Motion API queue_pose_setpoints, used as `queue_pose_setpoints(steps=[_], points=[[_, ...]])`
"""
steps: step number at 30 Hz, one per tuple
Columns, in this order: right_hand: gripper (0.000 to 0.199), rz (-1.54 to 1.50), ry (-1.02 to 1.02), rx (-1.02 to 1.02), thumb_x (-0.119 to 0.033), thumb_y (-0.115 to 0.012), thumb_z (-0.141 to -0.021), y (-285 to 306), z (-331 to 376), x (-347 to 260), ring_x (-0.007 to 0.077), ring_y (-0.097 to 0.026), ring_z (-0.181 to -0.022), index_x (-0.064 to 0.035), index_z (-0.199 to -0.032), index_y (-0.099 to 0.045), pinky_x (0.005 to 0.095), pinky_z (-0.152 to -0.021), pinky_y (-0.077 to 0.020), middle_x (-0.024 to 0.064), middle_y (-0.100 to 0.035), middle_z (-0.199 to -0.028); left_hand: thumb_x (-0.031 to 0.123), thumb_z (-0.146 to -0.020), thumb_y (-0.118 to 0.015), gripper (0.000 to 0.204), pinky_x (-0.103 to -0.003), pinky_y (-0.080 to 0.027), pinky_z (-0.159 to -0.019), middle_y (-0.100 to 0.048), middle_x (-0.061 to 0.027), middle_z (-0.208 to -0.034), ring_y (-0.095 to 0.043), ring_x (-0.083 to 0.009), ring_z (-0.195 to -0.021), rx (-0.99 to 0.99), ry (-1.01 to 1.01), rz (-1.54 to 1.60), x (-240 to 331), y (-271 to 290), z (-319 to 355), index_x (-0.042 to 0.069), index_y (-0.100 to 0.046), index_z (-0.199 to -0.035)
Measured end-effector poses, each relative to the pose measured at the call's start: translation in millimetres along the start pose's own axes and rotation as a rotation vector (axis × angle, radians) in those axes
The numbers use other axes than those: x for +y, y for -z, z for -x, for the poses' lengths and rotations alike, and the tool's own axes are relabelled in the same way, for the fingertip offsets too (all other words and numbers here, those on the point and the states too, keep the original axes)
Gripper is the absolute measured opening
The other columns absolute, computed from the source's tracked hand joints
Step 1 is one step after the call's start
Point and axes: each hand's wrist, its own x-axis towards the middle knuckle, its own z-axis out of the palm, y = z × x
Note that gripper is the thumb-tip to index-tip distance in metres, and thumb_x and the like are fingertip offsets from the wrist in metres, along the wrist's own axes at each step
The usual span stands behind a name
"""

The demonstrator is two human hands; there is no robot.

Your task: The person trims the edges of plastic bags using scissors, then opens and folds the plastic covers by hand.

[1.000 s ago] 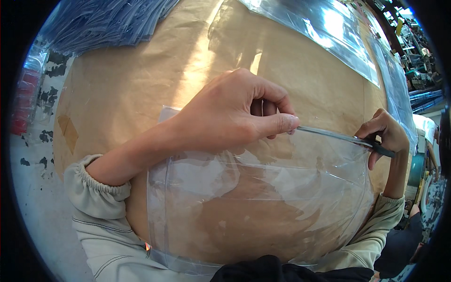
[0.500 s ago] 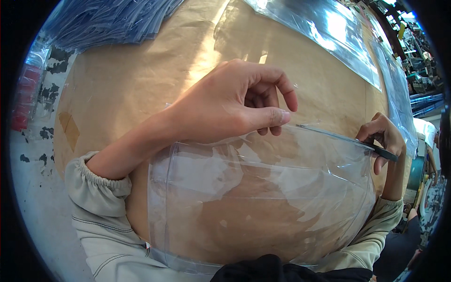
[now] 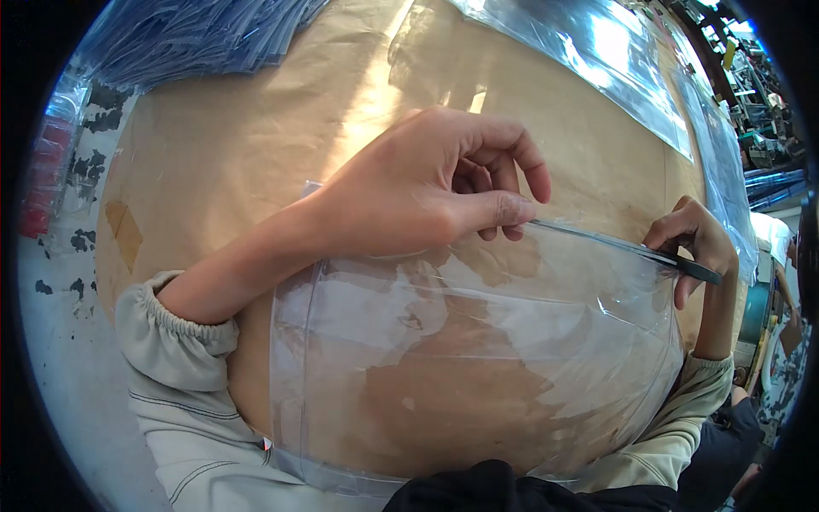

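Note:
A large clear plastic sheet (image 3: 461,375) with seams near its sides lies across the table's front, its near edge against my body. My left hand (image 3: 452,183) is at its far edge, thumb and curled fingers closed on the plastic; the index finger arches above. From the right, my right hand (image 3: 695,243) grips a pair of scissors (image 3: 610,239) by the black handles. The slim metal blades lie along the sheet's far edge, and their tips reach the left thumb. How far the blades are apart is hard to see.
Brown paper (image 3: 247,145) covers the table. A thick pile of bluish plastic pieces (image 3: 196,38) is at the far left, beside red packets (image 3: 47,179). More clear sheets (image 3: 589,60) lie at the far right. Beyond the right edge are a cluttered workshop and another person (image 3: 725,452).
The scissors have moved slightly left and up, bringing their tips to my left thumb. My left hand has shifted a little right. The sheet's far edge has moved slightly.

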Motion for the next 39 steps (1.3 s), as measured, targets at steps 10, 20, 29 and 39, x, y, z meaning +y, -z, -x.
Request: queue_pose_setpoints(steps=[10, 20, 29, 39], points=[[0.060, 0.062, -0.034, 0.001, -0.039, -0.085, -0.050, -1, 1, -2, 0.0053, -0.055, -0.050, 0.0035, -0.085, -0.061, 0.0183, -0.044, -0.0408, 0.0045, -0.062, -0.065, 0.003, -0.082, -0.058, 0.010, -0.019, -0.045, -0.063, -0.059, -0.0024, -0.069, -0.060, -0.0078, -0.069, 0.005, 0.014, 0.002, -2, -1, -1, -0.001, -0.057, -0.092], [0.056, 0.121, -0.032, -0.007, -0.037, -0.085, -0.051, -2, 0, -4, 0.0057, -0.054, -0.048, 0.0024, -0.084, -0.061, 0.0183, -0.044, -0.0402, 0.0037, -0.062, -0.064, 0.002, -0.082, -0.058, 0.010, -0.018, -0.046, -0.063, -0.060, -0.0032, -0.070, -0.061, -0.0080, -0.068, 0.019, 0.018, 0.010, -1, -1, 0, -0.001, -0.057, -0.091], [0.063, -0.122, -0.111, 0.035, -0.043, -0.085, -0.051, -7, 1, -3, 0.0008, -0.047, -0.046, 0.0038, -0.083, -0.059, 0.0154, -0.041, -0.0351, -0.0009, -0.056, -0.057, 0.004, -0.082, -0.058, 0.007, -0.019, -0.047, -0.060, -0.061, -0.0037, -0.069, -0.060, -0.0076, -0.066, -0.137, 0.176, -0.314, 17, 18, 7, -0.002, -0.059, -0.084], [0.071, -0.183, -0.021, -0.051, -0.051, -0.083, -0.047, -2, 1, 1, 0.0030, -0.050, -0.045, 0.0046, -0.083, -0.058, 0.0160, -0.041, -0.0370, 0.0006, -0.056, -0.056, 0.004, -0.082, -0.059, 0.008, -0.017, -0.045, -0.056, -0.061, -0.0033, -0.068, -0.058, -0.0051, -0.063, 0.010, 0.186, -0.115, 5, 10, 13, -0.002, -0.060, -0.078]])
